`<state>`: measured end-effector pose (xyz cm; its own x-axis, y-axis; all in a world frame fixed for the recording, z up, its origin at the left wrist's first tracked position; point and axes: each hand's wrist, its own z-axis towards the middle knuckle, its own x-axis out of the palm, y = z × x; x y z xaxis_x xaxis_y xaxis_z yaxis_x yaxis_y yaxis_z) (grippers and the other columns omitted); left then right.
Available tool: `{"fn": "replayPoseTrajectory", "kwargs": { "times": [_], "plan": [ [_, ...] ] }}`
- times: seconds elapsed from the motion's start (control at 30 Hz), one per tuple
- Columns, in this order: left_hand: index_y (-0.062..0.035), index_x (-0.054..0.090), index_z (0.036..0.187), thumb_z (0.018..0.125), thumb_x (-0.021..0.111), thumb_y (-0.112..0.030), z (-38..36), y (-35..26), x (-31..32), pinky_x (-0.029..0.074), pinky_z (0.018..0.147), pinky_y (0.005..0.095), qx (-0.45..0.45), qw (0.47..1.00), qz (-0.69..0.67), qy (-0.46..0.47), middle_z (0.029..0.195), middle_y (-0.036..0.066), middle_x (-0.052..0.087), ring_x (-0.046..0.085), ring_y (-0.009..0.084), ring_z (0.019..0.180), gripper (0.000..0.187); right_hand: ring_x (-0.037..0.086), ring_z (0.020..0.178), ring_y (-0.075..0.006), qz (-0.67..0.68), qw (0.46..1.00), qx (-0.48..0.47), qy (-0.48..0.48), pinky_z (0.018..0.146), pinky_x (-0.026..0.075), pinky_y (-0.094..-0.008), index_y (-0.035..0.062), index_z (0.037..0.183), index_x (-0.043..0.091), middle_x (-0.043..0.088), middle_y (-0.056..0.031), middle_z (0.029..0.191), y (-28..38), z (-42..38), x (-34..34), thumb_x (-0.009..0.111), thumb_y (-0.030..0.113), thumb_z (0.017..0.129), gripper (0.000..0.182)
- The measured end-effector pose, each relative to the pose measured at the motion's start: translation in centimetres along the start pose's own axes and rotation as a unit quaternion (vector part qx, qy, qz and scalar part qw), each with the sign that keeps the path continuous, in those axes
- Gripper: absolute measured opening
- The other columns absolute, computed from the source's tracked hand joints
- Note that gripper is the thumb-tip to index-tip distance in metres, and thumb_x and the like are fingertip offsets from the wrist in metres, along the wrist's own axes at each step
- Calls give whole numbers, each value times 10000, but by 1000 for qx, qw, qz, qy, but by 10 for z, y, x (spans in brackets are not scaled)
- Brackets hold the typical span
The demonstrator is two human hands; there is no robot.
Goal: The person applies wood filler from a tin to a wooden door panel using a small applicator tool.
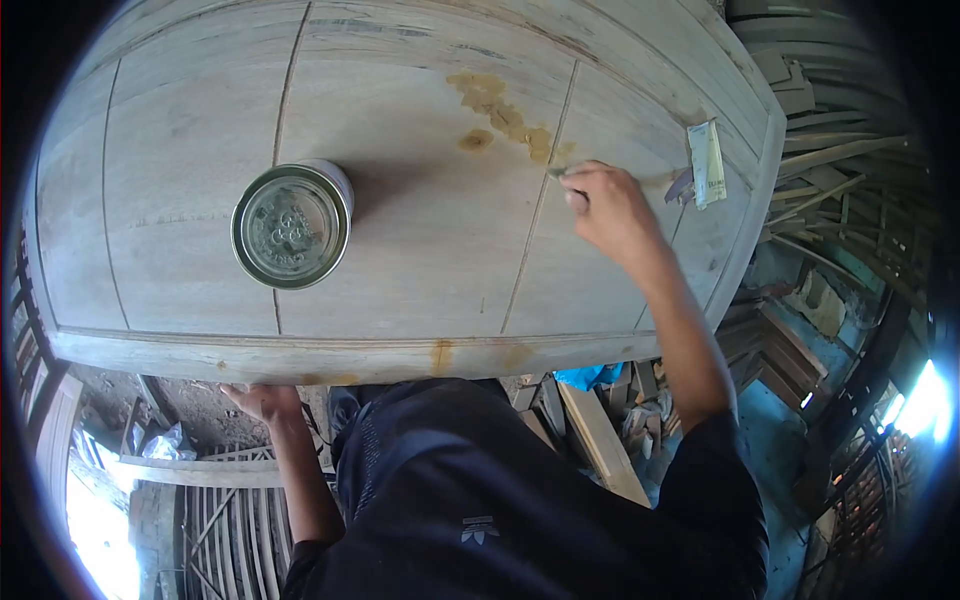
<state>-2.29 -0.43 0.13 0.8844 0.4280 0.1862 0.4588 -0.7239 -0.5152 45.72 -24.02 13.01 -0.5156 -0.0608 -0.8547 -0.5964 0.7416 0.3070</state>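
A pale wooden panel [420, 250] with grooved lines lies before me, with yellowish-brown patches [500, 115] on its far middle part. Over the panel, just right of those patches, my right hand [607, 205] is closed with its fingertips pinched. A small greyish piece [557, 173] sticks out from the fingertips; its kind does not show clearly. Below the panel's near edge, my left hand [265, 402] has its fingers stretched out beside the rim, partly hidden. A round tin can [291, 228] with an embossed metal lid stands on the panel's left half.
A creased printed packet [706, 165] lies near the panel's right end. Stacked wooden strips [840, 160] fill the right side. Below are slatted wooden pieces [235, 535], a plank [603, 445] and a blue plastic piece [588, 376].
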Motion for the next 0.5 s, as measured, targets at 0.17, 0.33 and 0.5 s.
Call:
{"fn": "replayPoseTrajectory", "kwargs": {
  "times": [0.17,0.33,0.5],
  "plan": [
    [-59,323,1592,976,414,-702,-13,0,22,240,1238,570,-11,999,-10,-47,1642,180,326,326,375,1498,895,671,1028,-397,-13,998,5,-58,928,533,-459,-33,1094,715,680,-218,1105,-1,26,2,668,48,888,225],
    [-52,317,1596,970,385,-732,-2,-3,0,223,1246,570,-29,999,-45,3,1645,180,324,320,370,1505,926,698,941,-413,17,995,84,54,877,553,-470,-36,963,739,716,-242,924,20,13,1,668,52,833,172],
    [-64,333,1591,977,386,-727,-13,0,17,224,1248,565,-13,998,-6,-65,1642,167,340,320,364,1507,906,708,910,-420,19,998,59,-31,880,559,-468,-45,941,739,728,-244,901,27,34,4,662,48,827,166]
  ]
}}
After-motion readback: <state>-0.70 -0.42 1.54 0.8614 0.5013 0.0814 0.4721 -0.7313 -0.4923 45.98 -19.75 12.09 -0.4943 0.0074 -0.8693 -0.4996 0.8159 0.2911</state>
